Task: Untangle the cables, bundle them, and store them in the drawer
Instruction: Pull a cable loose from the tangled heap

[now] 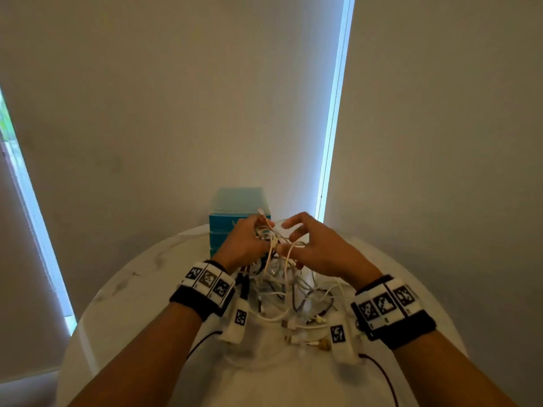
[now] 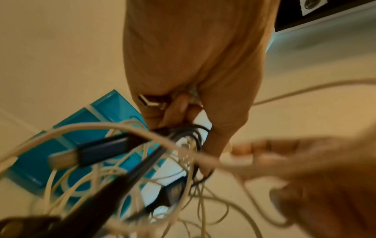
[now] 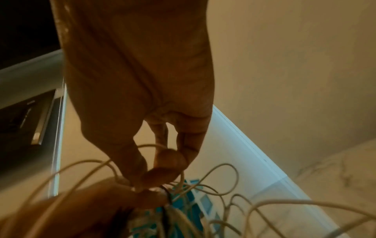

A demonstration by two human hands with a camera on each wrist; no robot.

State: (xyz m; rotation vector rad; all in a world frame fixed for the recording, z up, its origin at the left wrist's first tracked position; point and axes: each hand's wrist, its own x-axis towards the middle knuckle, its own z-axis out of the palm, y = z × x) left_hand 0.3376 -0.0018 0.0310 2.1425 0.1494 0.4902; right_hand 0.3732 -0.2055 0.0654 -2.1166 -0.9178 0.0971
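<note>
head view, both hands gripping tangled cables (image 1: 274, 277)

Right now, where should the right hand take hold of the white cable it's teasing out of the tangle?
Pinch the white cable by its stiff plug end, which sticks up above the tangled cable bundle gripped by the left hand. Bring the right hand in from above: the plug probably gives firmer purchase than the limp cord.

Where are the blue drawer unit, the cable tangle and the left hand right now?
blue drawer unit (image 1: 235, 204): head view, its pale top.
cable tangle (image 1: 289, 284): head view, white loops above the table.
left hand (image 1: 241, 243): head view, back of the hand gripping cables.
</note>
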